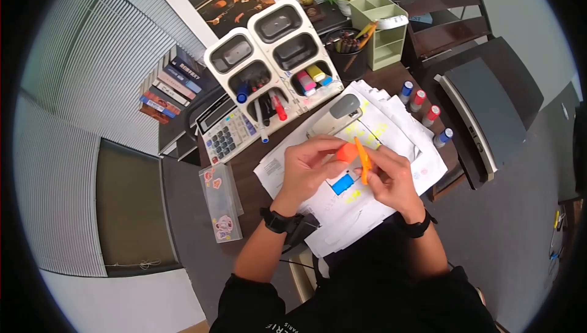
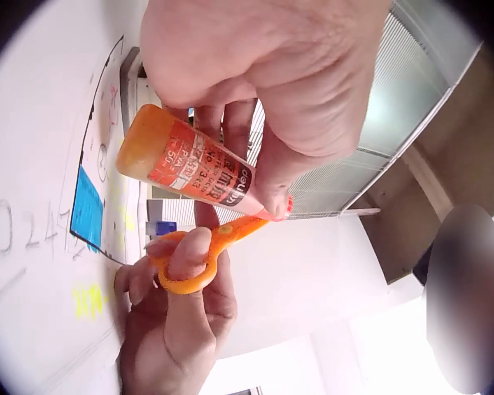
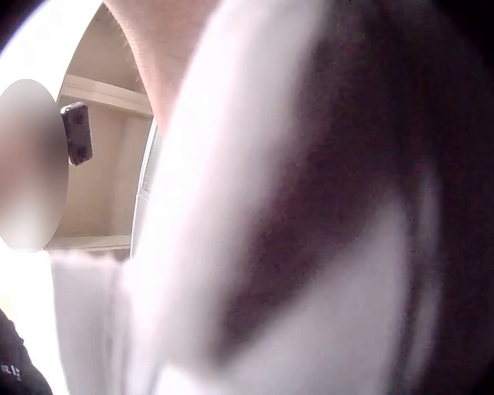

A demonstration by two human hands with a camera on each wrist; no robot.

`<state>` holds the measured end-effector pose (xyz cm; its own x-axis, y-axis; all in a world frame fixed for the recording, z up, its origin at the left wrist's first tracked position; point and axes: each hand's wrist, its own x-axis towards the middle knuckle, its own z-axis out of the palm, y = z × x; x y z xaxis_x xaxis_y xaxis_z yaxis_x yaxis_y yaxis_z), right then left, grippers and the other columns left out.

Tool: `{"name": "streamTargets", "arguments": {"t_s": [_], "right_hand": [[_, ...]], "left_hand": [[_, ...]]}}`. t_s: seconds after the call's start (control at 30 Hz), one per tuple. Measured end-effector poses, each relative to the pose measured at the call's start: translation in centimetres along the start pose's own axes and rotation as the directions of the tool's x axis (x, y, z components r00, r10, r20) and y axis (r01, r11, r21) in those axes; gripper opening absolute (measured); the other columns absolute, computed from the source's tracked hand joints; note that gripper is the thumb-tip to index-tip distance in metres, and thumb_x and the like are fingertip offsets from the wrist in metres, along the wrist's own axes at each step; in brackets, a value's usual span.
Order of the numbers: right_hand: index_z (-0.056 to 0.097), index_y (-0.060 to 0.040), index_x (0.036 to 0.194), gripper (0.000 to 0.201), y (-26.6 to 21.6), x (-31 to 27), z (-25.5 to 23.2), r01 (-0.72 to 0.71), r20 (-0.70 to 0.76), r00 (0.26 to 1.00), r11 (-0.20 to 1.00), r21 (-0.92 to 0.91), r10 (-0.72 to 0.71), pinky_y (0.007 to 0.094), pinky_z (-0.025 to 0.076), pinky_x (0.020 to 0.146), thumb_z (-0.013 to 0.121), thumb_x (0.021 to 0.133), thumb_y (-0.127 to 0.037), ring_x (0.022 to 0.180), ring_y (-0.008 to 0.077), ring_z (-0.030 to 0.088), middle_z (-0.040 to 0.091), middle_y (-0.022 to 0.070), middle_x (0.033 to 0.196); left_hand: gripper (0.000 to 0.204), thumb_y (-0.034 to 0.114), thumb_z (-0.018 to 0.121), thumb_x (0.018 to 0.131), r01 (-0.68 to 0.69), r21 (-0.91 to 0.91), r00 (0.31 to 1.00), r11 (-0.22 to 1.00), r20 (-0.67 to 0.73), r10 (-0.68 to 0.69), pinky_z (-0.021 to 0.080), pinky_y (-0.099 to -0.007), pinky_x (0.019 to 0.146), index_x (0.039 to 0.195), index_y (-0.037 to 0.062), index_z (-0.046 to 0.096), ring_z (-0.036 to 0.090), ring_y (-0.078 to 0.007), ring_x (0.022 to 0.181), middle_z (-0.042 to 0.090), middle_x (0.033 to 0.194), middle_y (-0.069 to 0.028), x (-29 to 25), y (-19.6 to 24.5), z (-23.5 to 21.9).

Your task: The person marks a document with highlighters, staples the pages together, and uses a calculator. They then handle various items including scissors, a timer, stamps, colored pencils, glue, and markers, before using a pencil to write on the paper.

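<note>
My left hand [image 1: 306, 165] pinches a small orange glue bottle [image 2: 193, 160] near its narrow end, over the papers [image 1: 379, 201]. Printed text covers the bottle's label, and its wider end tips toward the sheets. In my right hand [image 1: 394, 180] is a pair of orange scissors [image 2: 188, 276], with the thumb through a handle loop. The scissors' far end meets the bottle's nozzle end [image 2: 288, 207] in the left wrist view, partly hidden by the left fingers. The right wrist view is mostly blurred and shows neither thing.
Behind the hands stands a grey-white stapler [image 1: 339, 116] on the papers. A white organizer [image 1: 293, 110] with pens and a calculator [image 1: 226, 137] is at back left. Several capped bottles [image 1: 433, 114] line the right side. A clear case [image 1: 220, 204] lies left, a printer [image 1: 483, 100] right.
</note>
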<state>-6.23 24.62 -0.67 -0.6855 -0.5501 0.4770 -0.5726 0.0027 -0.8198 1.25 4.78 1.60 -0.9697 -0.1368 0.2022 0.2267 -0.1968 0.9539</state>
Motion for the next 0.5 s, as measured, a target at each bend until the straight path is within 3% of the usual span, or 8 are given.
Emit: {"name": "streamTargets", "arguments": {"t_s": [0.03, 0.07, 0.17, 0.23, 0.3, 0.37, 0.4, 0.5], "right_hand": [[0.070, -0.0013, 0.120, 0.043, 0.1, -0.1, 0.1, 0.006, 0.006, 1.000, 1.000, 0.011, -0.006, 0.0306, 0.049, 0.055, 0.072, 0.076, 0.003, 0.055, 0.0207, 0.059, 0.058, 0.0114, 0.076], [0.070, -0.0014, 0.120, 0.044, 0.2, -0.1, 0.2, 0.000, -0.015, 1.000, 1.000, 0.005, 0.001, 0.0299, 0.049, 0.055, 0.072, 0.076, 0.004, 0.055, 0.0194, 0.059, 0.058, 0.0107, 0.075], [0.067, 0.0003, 0.123, 0.046, 0.3, -0.2, 0.3, 0.002, -0.028, 1.000, 1.000, -0.023, -0.003, 0.0265, 0.048, 0.055, 0.072, 0.078, 0.005, 0.054, 0.0153, 0.058, 0.061, 0.0084, 0.074], [0.065, 0.0022, 0.126, 0.049, 0.9, -0.5, 0.8, -0.018, -0.145, 0.989, 0.994, 0.107, 0.034, 0.0242, 0.049, 0.058, 0.073, 0.078, 0.005, 0.057, 0.0139, 0.061, 0.067, 0.0071, 0.077], [0.063, 0.0055, 0.126, 0.050, 1.0, -0.9, 0.6, 0.015, -0.170, 0.985, 0.992, 0.122, 0.006, 0.0228, 0.051, 0.061, 0.078, 0.078, 0.001, 0.060, 0.0144, 0.065, 0.071, 0.0081, 0.077], [0.068, 0.0059, 0.115, 0.043, 1.2, -2.1, 0.1, 0.354, -0.362, 0.879, 0.933, 0.057, -0.311, 0.0237, 0.053, 0.061, 0.084, 0.077, -0.006, 0.062, 0.0161, 0.068, 0.072, 0.0065, 0.073], [0.068, 0.0059, 0.115, 0.043, 1.5, -3.1, 0.0, 0.357, -0.350, 0.883, 0.932, 0.065, -0.313, 0.0237, 0.053, 0.061, 0.084, 0.077, -0.006, 0.062, 0.0161, 0.068, 0.072, 0.0065, 0.073], [0.071, 0.0043, 0.102, 0.034, 2.5, -4.1, 0.1, 0.405, -0.496, 0.835, 0.877, 0.259, -0.239, 0.0254, 0.054, 0.060, 0.086, 0.077, -0.014, 0.062, 0.0178, 0.070, 0.072, 0.0059, 0.069]], "left_hand": [[0.033, -0.004, 0.075, 0.086, 0.003, -0.010, 1.000, 1.000, 0.001, -0.003, 0.056, -0.0275, 0.074, 0.118, -0.0085, 0.067, 0.065, -0.0159, 0.090, 0.068, 0.110, -0.0160, -0.1, 0.0, 0.0], [0.037, -0.002, 0.075, 0.087, 0.021, -0.002, 0.999, 1.000, 0.035, -0.021, 0.056, -0.0305, 0.086, 0.123, -0.0072, 0.065, 0.066, -0.0166, 0.099, 0.069, 0.112, -0.0152, -0.2, -0.2, -0.4], [0.043, -0.001, 0.073, 0.089, -0.052, 0.045, 0.998, 0.998, -0.034, 0.053, 0.054, -0.0332, 0.095, 0.130, -0.0056, 0.061, 0.065, -0.0171, 0.107, 0.068, 0.115, -0.0143, -0.1, 0.0, 0.2], [0.046, 0.000, 0.072, 0.091, -0.067, 0.038, 0.996, 0.997, -0.049, 0.069, 0.055, -0.0330, 0.095, 0.135, -0.0046, 0.057, 0.065, -0.0168, 0.109, 0.066, 0.121, -0.0134, 0.2, 0.0, -0.1], [0.046, 0.000, 0.070, 0.092, -0.062, -0.078, 0.996, 0.995, -0.070, 0.057, 0.054, -0.0340, 0.096, 0.135, -0.0045, 0.057, 0.064, -0.0175, 0.111, 0.063, 0.126, -0.0126, 0.2, -0.1, -0.3], [0.041, 0.000, 0.070, 0.093, -0.053, -0.033, 0.995, 0.998, -0.088, 0.050, 0.054, -0.0342, 0.095, 0.132, -0.0050, 0.059, 0.063, -0.0173, 0.109, 0.062, 0.125, -0.0115, 0.1, 0.1, -0.4], [0.039, -0.001, 0.070, 0.092, -0.075, -0.025, 0.996, 0.997, -0.049, 0.073, 0.053, -0.0342, 0.094, 0.129, -0.0052, 0.060, 0.063, -0.0178, 0.108, 0.063, 0.123, -0.0119, 0.3, 0.0, -0.4], [0.035, -0.003, 0.071, 0.090, -0.173, 0.035, 0.985, 0.984, -0.005, 0.173, 0.051, -0.0355, 0.096, 0.124, -0.0055, 0.063, 0.062, -0.0199, 0.109, 0.064, 0.119, -0.0133, 0.7, -0.3, -0.5]]}}
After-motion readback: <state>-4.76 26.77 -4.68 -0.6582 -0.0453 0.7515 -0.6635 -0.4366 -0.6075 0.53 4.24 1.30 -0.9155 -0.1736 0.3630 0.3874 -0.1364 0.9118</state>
